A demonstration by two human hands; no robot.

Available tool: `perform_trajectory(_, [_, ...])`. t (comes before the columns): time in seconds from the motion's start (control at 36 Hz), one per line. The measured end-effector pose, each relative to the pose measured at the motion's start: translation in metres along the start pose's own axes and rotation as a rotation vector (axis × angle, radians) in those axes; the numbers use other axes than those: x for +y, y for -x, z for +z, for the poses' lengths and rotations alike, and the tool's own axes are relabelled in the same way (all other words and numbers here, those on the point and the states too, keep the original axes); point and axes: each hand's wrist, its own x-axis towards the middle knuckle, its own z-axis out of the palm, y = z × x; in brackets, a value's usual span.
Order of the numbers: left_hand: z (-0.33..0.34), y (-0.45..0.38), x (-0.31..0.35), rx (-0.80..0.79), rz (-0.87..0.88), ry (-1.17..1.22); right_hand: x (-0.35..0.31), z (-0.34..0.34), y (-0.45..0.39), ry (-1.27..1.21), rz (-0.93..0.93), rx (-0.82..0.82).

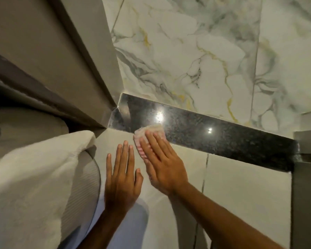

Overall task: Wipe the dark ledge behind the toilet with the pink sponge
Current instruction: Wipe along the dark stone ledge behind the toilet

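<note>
The dark speckled ledge [214,133] runs from centre left down to the right, glossy with two light glints. The pink sponge [142,135] lies at the ledge's front edge near its left end, partly over the pale tile below. My right hand [162,162] presses flat on the sponge, fingers together and covering most of it. My left hand [121,177] rests flat on the pale tile just left of it, fingers spread, holding nothing.
A white towel [34,177] hangs at the left over a ribbed grey surface. A beige door frame [90,60] meets the ledge's left end. Marble-patterned wall tiles [196,51] rise behind the ledge. A grey panel [307,194] bounds the right end.
</note>
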Motion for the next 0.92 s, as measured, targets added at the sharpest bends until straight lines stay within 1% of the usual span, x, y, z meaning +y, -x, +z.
perform_trajectory(0.08, [-0.004,-0.003,0.001,-0.021,-0.026,0.048,0.036,-0.008,0.076,0.059,0.120,0.034])
perform_trajectory(0.17, [-0.004,-0.004,0.003,-0.048,-0.032,0.054,0.071,-0.023,0.098,0.174,0.210,0.041])
perform_trajectory(0.19, [-0.003,-0.004,0.003,-0.051,-0.015,0.054,0.078,-0.026,0.092,0.180,0.272,0.075])
perform_trajectory(0.28, [0.003,-0.002,0.003,-0.050,0.082,0.028,0.077,-0.034,0.040,0.007,0.710,0.292])
perform_trajectory(0.31, [0.006,-0.001,0.002,-0.054,0.110,0.026,0.074,-0.035,0.021,-0.015,0.794,0.343])
perform_trajectory(0.33, [0.008,-0.001,0.003,-0.056,0.131,0.039,0.071,-0.034,0.003,-0.007,0.823,0.364])
perform_trajectory(0.36, [0.009,-0.002,0.005,-0.057,0.146,0.060,0.068,-0.031,-0.011,0.014,0.798,0.348])
perform_trajectory(0.42, [0.011,-0.003,0.014,-0.069,0.200,0.094,0.062,-0.026,-0.023,0.029,0.625,0.264])
perform_trajectory(0.47, [0.011,-0.001,0.033,-0.079,0.291,0.103,0.062,-0.021,-0.004,0.019,0.394,0.163])
perform_trajectory(0.5, [0.011,-0.001,0.044,-0.078,0.339,0.097,0.064,-0.019,0.013,0.016,0.308,0.128])
perform_trajectory(0.53, [0.012,0.000,0.054,-0.082,0.376,0.090,0.066,-0.019,0.033,0.022,0.260,0.106])
perform_trajectory(0.56, [0.011,0.001,0.063,-0.092,0.399,0.086,0.070,-0.020,0.056,0.030,0.255,0.100])
perform_trajectory(0.58, [0.010,0.000,0.070,-0.106,0.410,0.086,0.076,-0.022,0.079,0.032,0.296,0.101])
perform_trajectory(0.67, [0.007,-0.006,0.080,-0.156,0.408,0.073,0.096,-0.030,0.119,0.036,0.548,0.128])
perform_trajectory(0.75, [0.007,-0.011,0.086,-0.170,0.395,0.094,0.114,-0.042,0.097,0.011,0.837,0.245])
perform_trajectory(0.81, [0.011,-0.014,0.090,-0.166,0.399,0.089,0.126,-0.050,0.062,-0.043,0.934,0.306])
perform_trajectory(0.83, [0.014,-0.016,0.092,-0.163,0.401,0.086,0.130,-0.052,0.046,-0.049,0.924,0.335])
perform_trajectory(0.86, [0.017,-0.018,0.096,-0.157,0.405,0.079,0.132,-0.051,0.033,-0.022,0.872,0.370])
perform_trajectory(0.92, [0.021,-0.023,0.108,-0.154,0.418,0.062,0.132,-0.044,0.027,0.035,0.693,0.388])
